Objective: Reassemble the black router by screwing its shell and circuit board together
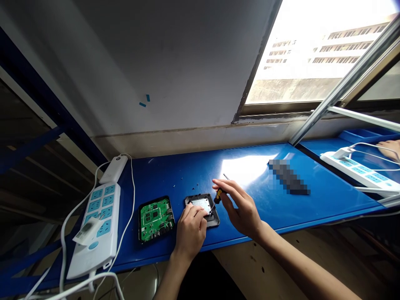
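My right hand [243,210] grips a screwdriver [218,196] with a yellow and black handle, its shaft slanting down to the right side of a black plastic cover [214,221]. My left hand [190,231] bends its fingers over the near left part of that cover, holding it against the table. Inside the cover lies a silvery-white plate [203,203], partly hidden by my left fingers. Just left of my hands sits a black casing with a green circuit board [155,214] facing up. Several tiny dark screws [193,188] are scattered behind the cover.
A white power strip [111,216] with cables lies along the left end of the blue table [250,166]. A thin rod [226,176] lies behind my right hand; a dark, pixelated object [290,179] is farther right. Beyond the metal frame are another power strip [359,168] and someone's hand [390,149].
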Demonstrator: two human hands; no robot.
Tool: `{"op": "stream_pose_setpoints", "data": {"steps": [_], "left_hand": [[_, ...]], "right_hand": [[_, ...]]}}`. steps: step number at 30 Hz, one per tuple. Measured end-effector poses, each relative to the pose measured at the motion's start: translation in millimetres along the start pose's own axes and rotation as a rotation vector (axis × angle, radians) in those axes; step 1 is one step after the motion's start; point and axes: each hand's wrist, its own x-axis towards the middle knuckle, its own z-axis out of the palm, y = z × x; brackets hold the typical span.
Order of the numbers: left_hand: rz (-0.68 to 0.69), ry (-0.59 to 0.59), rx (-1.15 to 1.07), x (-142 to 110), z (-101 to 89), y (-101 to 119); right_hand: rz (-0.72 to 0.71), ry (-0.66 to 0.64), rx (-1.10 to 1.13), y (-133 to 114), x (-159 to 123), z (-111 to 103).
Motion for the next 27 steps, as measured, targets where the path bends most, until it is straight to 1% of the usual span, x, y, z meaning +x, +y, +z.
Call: {"op": "stream_pose_setpoints", "data": {"steps": [2,4,8,10,12,15,18,21,24,27], "left_hand": [[-0.005,-0.001,-0.002,-0.4,0.1,0.1],[-0.006,-0.002,0.0,-0.6,0.5,-0.2],[-0.003,-0.005,0.005,-0.7,1.2,-1.3],[-0.001,-0.008,0.008,-0.6,1.3,-1.5],[0.0,-0.007,0.009,-0.4,1.1,-1.3],[-0.001,-0.004,0.007,-0.2,0.8,-0.5],[-0.002,0.0,0.005,-0.1,0.6,0.1],[-0.001,0.002,0.006,-0.1,0.4,0.1],[-0.001,-0.001,0.01,0.4,-0.1,-0.1],[-0.002,0.0,0.012,1.0,-0.5,0.1]], "right_hand": [[0.013,-0.035,0.016,0.5,-3.3,-3.0],[0.012,-0.039,-0.009,0.9,-5.1,-5.4],[0.062,0.034,-0.098,1.2,-5.2,-5.9],[0.062,0.052,-0.104,0.5,-4.9,-5.0],[0.059,0.034,-0.071,-1.2,-5.2,-4.6],[0.067,-0.045,0.005,-4.5,-6.6,-6.0],[0.053,-0.089,-0.015,-5.8,-6.9,-8.7],[0.071,-0.026,-0.094,-4.3,-4.8,-10.8],[0.06,0.044,-0.115,-2.6,-2.8,-11.7],[0.044,0.013,-0.07,-3.6,-3.3,-12.6]]}}
